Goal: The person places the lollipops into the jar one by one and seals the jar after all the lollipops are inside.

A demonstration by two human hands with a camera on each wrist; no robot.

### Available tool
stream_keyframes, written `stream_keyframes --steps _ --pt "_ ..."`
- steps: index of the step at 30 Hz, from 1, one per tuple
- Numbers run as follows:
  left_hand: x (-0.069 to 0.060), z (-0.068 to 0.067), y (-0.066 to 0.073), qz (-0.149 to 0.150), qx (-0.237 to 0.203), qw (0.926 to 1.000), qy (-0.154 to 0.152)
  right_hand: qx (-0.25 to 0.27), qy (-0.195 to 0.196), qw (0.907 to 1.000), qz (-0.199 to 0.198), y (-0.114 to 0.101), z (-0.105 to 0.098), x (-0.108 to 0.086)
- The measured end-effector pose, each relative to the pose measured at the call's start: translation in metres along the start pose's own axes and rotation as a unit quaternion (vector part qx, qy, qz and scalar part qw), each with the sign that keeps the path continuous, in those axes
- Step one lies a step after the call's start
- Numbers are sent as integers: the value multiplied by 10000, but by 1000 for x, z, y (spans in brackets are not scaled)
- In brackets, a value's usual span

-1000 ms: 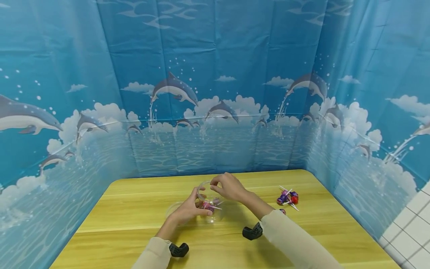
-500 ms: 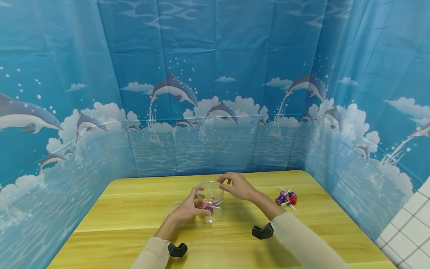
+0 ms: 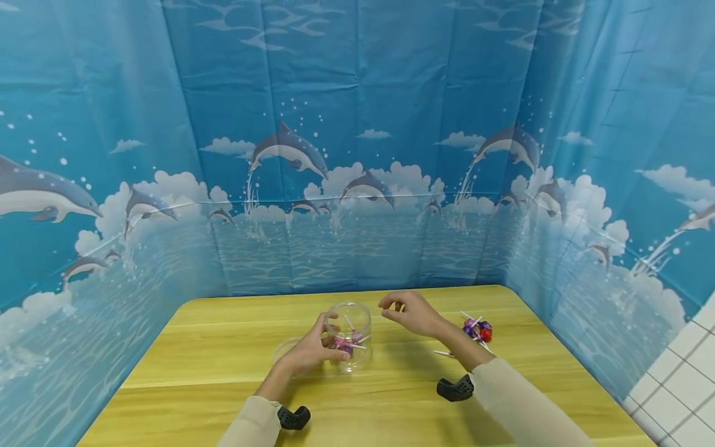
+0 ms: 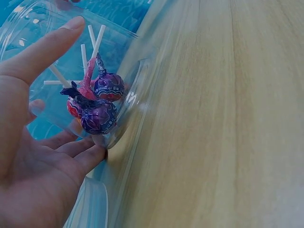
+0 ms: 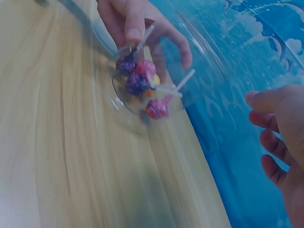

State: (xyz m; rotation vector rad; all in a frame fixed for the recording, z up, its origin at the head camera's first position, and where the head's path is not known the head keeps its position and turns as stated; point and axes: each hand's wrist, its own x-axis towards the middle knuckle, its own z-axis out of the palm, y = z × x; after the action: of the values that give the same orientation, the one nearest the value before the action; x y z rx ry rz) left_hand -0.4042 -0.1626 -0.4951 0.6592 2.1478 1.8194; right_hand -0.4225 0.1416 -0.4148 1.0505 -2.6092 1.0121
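A clear plastic jar (image 3: 362, 359) stands upright and uncovered on the table. My left hand (image 3: 313, 349) holds it from the left, thumb and fingers around its wall. Inside, at the bottom, lie several wrapped lollipops (image 4: 99, 116) in purple and pink, their white sticks pointing different ways. To the right of the jar's rim, my right hand (image 3: 413, 312) hovers with loosely bent fingers and nothing between them, as the right wrist view (image 5: 285, 137) also shows. A loose pile of lollipops (image 3: 476, 330) lies beyond my right forearm.
A clear round lid (image 3: 283, 349) lies left of the jar, partly hidden by my left hand. One white lollipop stick (image 3: 444, 353) shows beside my right forearm, its head hidden. The yellow wooden table (image 3: 223, 372) is bordered by a blue dolphin curtain (image 3: 357, 248).
My right hand has drawn back from the jar's mouth to the right. A lollipop stick now stands up inside the jar. My left hand keeps its hold in the same place.
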Motion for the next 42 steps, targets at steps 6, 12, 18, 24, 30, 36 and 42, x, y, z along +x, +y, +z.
stream_keyframes --steps 6,12,18,24,30,36,42 --pt "-2 -2 0 41 40 10000 27 -42 44 10000 37 10 -12 -10" --pt "-2 -3 -1 78 156 9998 67 -101 -20 9999 134 23 -20 -22" --pt "-3 -3 -1 43 182 9998 75 32 -126 9996 236 36 -25 -35" --pt "-4 -2 -1 -25 129 9999 25 -35 -230 9994 275 48 -28 -53" --pt "-3 -1 -1 -12 113 9999 14 -220 -208 9984 479 57 -27 -74" --pt "-2 -1 -2 -26 97 9999 -9 -354 -150 9976 569 72 -19 -91" --pt "-1 -2 -1 -36 51 10000 -22 -326 -303 9968 662 83 -12 -102"
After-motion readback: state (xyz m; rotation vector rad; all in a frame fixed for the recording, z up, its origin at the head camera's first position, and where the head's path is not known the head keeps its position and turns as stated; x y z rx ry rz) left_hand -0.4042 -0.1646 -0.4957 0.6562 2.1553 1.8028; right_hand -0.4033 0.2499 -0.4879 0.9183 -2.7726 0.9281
